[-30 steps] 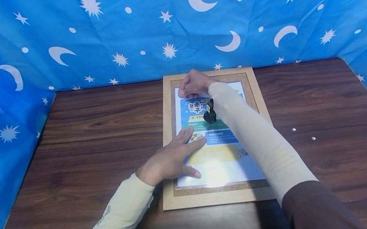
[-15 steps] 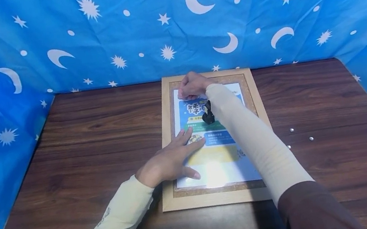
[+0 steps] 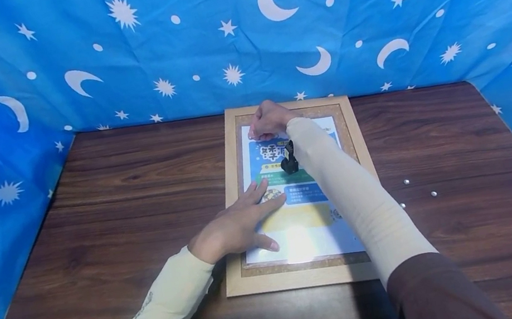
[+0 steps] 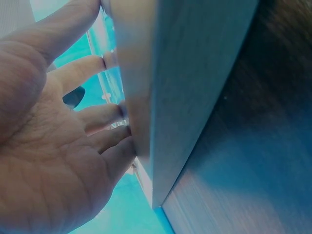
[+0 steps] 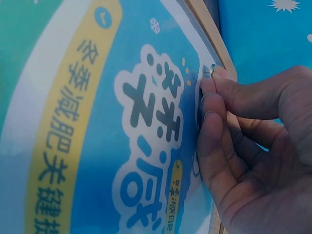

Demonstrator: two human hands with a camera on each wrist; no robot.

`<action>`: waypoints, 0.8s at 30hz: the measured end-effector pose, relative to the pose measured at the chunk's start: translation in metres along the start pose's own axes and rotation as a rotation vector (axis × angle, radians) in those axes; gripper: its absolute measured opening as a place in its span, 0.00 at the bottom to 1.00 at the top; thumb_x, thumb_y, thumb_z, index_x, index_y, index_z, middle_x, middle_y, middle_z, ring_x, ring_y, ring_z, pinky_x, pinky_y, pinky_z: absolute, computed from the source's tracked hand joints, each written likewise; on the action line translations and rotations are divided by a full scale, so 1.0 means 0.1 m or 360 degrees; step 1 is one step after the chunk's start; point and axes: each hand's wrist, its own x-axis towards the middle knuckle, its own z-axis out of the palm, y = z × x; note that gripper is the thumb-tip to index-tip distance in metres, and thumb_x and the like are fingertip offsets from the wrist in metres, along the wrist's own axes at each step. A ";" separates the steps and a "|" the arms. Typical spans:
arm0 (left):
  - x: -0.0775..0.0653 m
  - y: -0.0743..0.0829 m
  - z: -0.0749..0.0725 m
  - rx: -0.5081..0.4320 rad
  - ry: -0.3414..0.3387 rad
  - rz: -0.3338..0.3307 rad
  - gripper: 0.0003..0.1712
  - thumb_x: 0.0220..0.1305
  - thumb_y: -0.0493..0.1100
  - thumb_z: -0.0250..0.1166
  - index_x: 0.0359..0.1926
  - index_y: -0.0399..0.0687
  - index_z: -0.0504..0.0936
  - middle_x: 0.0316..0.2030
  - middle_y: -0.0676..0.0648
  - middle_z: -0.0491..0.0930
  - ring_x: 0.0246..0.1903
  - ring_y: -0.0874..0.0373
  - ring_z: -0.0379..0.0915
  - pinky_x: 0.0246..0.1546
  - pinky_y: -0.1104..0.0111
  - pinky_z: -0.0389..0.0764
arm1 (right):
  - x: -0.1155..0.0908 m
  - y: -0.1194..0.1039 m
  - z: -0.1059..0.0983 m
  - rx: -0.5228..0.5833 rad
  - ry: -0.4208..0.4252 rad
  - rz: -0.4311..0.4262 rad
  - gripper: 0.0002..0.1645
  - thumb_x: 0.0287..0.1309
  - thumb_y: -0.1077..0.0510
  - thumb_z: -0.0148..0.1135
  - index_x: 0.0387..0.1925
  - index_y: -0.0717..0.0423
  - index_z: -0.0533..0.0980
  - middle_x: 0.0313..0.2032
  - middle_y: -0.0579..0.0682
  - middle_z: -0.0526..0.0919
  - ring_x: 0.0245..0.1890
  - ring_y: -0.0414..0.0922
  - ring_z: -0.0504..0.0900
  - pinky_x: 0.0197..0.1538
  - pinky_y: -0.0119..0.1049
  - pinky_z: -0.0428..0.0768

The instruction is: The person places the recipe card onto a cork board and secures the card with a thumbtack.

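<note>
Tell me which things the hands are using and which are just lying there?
In use: poster, cork board, the pin the right hand pinches at the poster's top corner; the left hand lies flat on the poster.
Lying about: three loose pins on the table.

Dark wood table (image 3: 116, 205) bears a framed corkboard (image 3: 232, 186); perhaps three pins (image 3: 406, 181) (tiny).
</note>
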 end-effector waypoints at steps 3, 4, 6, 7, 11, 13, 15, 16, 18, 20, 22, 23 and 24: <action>0.00 0.00 0.00 0.0001 0.0006 0.0001 0.51 0.59 0.56 0.74 0.79 0.62 0.57 0.80 0.44 0.33 0.78 0.46 0.23 0.74 0.43 0.47 | 0.02 0.00 0.00 -0.0004 0.0006 0.0012 0.04 0.61 0.65 0.67 0.37 0.63 0.82 0.33 0.55 0.84 0.31 0.45 0.79 0.33 0.32 0.78; 0.00 0.00 0.00 0.0001 0.0007 0.0003 0.51 0.59 0.56 0.74 0.79 0.61 0.57 0.80 0.44 0.33 0.78 0.46 0.23 0.74 0.43 0.47 | 0.02 0.00 0.00 -0.0017 0.0009 0.0014 0.03 0.61 0.65 0.67 0.36 0.63 0.82 0.33 0.55 0.83 0.30 0.45 0.79 0.33 0.32 0.78; -0.01 0.00 0.00 -0.0001 0.0010 0.0006 0.51 0.59 0.55 0.74 0.79 0.61 0.58 0.80 0.43 0.33 0.78 0.46 0.24 0.74 0.43 0.47 | 0.03 -0.01 0.00 -0.0038 0.0020 0.0031 0.04 0.62 0.63 0.67 0.33 0.62 0.81 0.31 0.54 0.82 0.29 0.44 0.78 0.32 0.31 0.77; -0.01 0.01 0.00 0.0001 0.0010 0.0007 0.51 0.59 0.55 0.74 0.79 0.61 0.58 0.80 0.43 0.33 0.78 0.46 0.24 0.74 0.43 0.47 | 0.03 -0.01 0.01 -0.0051 0.0029 0.0038 0.05 0.62 0.62 0.67 0.31 0.61 0.80 0.29 0.53 0.82 0.28 0.44 0.78 0.31 0.31 0.77; -0.01 0.01 0.00 0.0002 0.0013 0.0018 0.51 0.59 0.55 0.74 0.79 0.61 0.58 0.81 0.43 0.34 0.79 0.45 0.24 0.74 0.42 0.48 | 0.05 -0.01 0.02 -0.0103 0.0072 0.0077 0.13 0.60 0.62 0.68 0.22 0.57 0.74 0.23 0.50 0.78 0.23 0.42 0.75 0.27 0.29 0.73; -0.01 0.01 0.01 0.0003 0.0018 0.0025 0.51 0.59 0.55 0.74 0.79 0.61 0.58 0.81 0.43 0.34 0.79 0.45 0.24 0.74 0.42 0.48 | 0.07 -0.02 0.04 -0.0125 0.0095 0.0089 0.16 0.58 0.63 0.69 0.19 0.55 0.72 0.20 0.49 0.77 0.21 0.41 0.74 0.24 0.29 0.71; -0.01 0.01 0.01 0.0003 0.0024 0.0031 0.51 0.60 0.55 0.74 0.79 0.60 0.58 0.81 0.43 0.34 0.79 0.45 0.24 0.74 0.42 0.48 | 0.08 -0.03 0.05 -0.0154 0.0112 0.0106 0.17 0.57 0.63 0.69 0.17 0.55 0.71 0.18 0.49 0.76 0.19 0.41 0.73 0.22 0.29 0.70; -0.01 0.01 0.01 0.0003 0.0026 0.0031 0.51 0.60 0.55 0.74 0.79 0.60 0.58 0.81 0.43 0.34 0.79 0.45 0.24 0.74 0.42 0.48 | 0.08 -0.04 0.06 -0.0168 0.0119 0.0116 0.17 0.57 0.64 0.68 0.17 0.55 0.71 0.18 0.49 0.76 0.18 0.41 0.72 0.21 0.29 0.69; -0.02 0.01 0.01 -0.0002 0.0030 0.0030 0.51 0.59 0.55 0.74 0.79 0.60 0.58 0.81 0.43 0.34 0.79 0.45 0.24 0.74 0.42 0.48 | 0.09 -0.06 0.07 -0.0197 0.0130 0.0139 0.18 0.56 0.64 0.67 0.16 0.55 0.71 0.17 0.49 0.75 0.17 0.41 0.72 0.20 0.29 0.68; -0.02 0.01 0.01 -0.0006 0.0029 0.0024 0.51 0.59 0.55 0.74 0.79 0.61 0.58 0.81 0.43 0.34 0.79 0.46 0.24 0.74 0.42 0.48 | 0.11 -0.08 0.08 -0.0221 0.0138 0.0160 0.19 0.57 0.64 0.66 0.15 0.54 0.70 0.17 0.49 0.75 0.17 0.41 0.71 0.20 0.30 0.68; -0.02 0.01 0.01 -0.0007 0.0028 0.0021 0.51 0.60 0.55 0.74 0.79 0.61 0.58 0.81 0.44 0.34 0.79 0.46 0.24 0.74 0.42 0.48 | 0.11 -0.09 0.09 -0.0242 0.0145 0.0166 0.19 0.58 0.64 0.65 0.14 0.54 0.69 0.17 0.49 0.74 0.16 0.41 0.71 0.19 0.30 0.67; -0.02 0.01 0.01 -0.0007 0.0029 0.0022 0.51 0.60 0.55 0.74 0.79 0.61 0.58 0.81 0.44 0.34 0.79 0.46 0.24 0.74 0.42 0.48 | 0.11 -0.09 0.08 -0.0240 0.0151 0.0161 0.20 0.58 0.64 0.65 0.14 0.54 0.69 0.16 0.49 0.74 0.16 0.41 0.71 0.19 0.30 0.67; -0.01 0.01 0.01 -0.0006 0.0029 0.0026 0.51 0.60 0.55 0.74 0.79 0.61 0.58 0.81 0.44 0.34 0.79 0.46 0.24 0.74 0.41 0.48 | 0.10 -0.08 0.08 -0.0232 0.0155 0.0150 0.21 0.58 0.64 0.65 0.14 0.54 0.68 0.16 0.49 0.74 0.16 0.42 0.71 0.20 0.31 0.67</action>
